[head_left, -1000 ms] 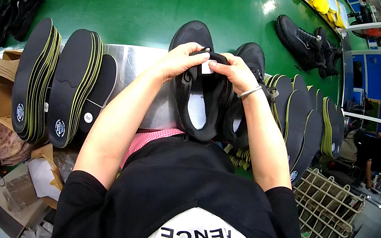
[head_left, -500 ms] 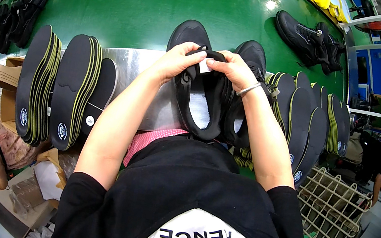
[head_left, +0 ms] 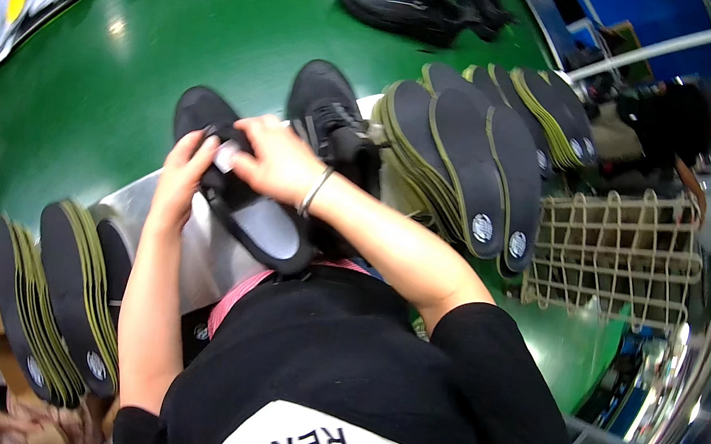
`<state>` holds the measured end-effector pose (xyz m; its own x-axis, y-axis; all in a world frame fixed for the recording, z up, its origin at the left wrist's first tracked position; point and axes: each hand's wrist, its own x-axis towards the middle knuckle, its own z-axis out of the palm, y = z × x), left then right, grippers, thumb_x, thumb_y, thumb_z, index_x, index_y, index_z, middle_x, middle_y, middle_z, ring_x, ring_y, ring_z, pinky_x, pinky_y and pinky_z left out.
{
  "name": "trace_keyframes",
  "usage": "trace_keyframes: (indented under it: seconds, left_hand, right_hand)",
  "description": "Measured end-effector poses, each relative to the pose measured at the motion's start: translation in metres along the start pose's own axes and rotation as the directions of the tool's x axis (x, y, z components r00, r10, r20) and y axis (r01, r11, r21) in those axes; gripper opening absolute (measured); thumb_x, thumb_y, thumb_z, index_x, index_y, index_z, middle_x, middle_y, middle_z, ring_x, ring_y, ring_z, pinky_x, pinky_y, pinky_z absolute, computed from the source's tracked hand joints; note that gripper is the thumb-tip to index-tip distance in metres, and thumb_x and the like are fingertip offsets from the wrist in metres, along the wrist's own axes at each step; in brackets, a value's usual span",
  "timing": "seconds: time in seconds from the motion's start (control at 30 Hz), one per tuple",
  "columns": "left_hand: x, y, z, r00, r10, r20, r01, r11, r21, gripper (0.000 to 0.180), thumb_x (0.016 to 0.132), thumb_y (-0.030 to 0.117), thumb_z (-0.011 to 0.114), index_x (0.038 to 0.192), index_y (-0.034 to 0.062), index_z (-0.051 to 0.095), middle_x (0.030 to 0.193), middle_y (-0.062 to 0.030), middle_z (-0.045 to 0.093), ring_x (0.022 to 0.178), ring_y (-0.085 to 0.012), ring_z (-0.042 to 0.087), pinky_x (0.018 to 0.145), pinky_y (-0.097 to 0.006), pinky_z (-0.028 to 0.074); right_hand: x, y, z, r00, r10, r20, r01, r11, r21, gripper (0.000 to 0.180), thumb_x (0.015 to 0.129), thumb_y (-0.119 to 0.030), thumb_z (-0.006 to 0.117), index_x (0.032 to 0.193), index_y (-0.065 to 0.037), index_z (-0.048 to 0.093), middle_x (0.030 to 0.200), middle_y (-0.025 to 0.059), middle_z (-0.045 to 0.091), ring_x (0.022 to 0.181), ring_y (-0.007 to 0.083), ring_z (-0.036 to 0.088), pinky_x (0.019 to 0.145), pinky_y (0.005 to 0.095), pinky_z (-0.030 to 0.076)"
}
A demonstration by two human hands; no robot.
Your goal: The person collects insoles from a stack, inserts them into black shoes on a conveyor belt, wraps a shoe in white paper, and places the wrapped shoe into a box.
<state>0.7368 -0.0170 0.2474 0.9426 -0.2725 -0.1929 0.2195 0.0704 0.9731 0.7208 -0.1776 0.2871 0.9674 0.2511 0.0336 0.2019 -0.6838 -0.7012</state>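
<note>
A black lace-up shoe (head_left: 202, 110) lies in front of me with its toe away from me, and a light grey footbed (head_left: 272, 229) shows inside its opening. My left hand (head_left: 178, 181) is closed on the left side of the tongue, thumb and fingers bent. On the other side my right hand (head_left: 279, 160) pinches the tongue near a small white label (head_left: 226, 156). Fingertips are partly blurred. Just right of it stands a second black shoe (head_left: 330, 107), touched by neither hand; my right forearm partly hides it.
Stacked dark insoles with yellow-green edges stand at left (head_left: 81, 289) and right (head_left: 442, 156). Another black pair (head_left: 406, 7) sits farther off on the green table (head_left: 171, 31). A cream wire basket (head_left: 618, 252) is at right, with a person (head_left: 673, 120) beyond.
My view has turned to the right, so the table and stacks appear swung round. Both hands stay on the same shoe's tongue, and the right hand now reaches more across it.
</note>
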Motion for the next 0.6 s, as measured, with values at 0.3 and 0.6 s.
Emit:
trace_keyframes:
  seconds: [0.3, 0.6]
  left_hand:
    - [0.000, -0.003, 0.011, 0.998, -0.062, -0.019, 0.058, 0.988, -0.145, 0.022, 0.080, 0.022, 0.054, 0.093, 0.0043, 0.055, 0.083, -0.0002, 0.057, 0.077, -0.0075, 0.051, 0.071, -0.020, 0.039]
    - [0.010, -0.005, 0.003, 0.995, -0.053, -0.089, 0.068, 0.981, 0.179, 0.033, 0.078, 0.025, 0.054, 0.096, -0.0016, 0.055, 0.088, -0.0049, 0.057, 0.081, -0.0122, 0.049, 0.072, -0.023, 0.038]
  right_hand:
    - [-0.116, 0.061, -0.138, 0.855, 0.292, -0.429, -0.510, 0.627, -0.589, 0.039, 0.069, -0.033, 0.057, 0.095, -0.005, 0.052, 0.091, 0.0125, 0.055, 0.087, 0.0287, 0.051, 0.073, 0.0382, 0.043]
    - [-0.122, 0.091, -0.154, 0.635, 0.670, -0.385, -0.664, 0.218, -0.715, 0.063, 0.053, -0.060, 0.062, 0.090, -0.010, 0.055, 0.090, 0.0107, 0.057, 0.090, 0.0271, 0.054, 0.071, 0.0417, 0.043]
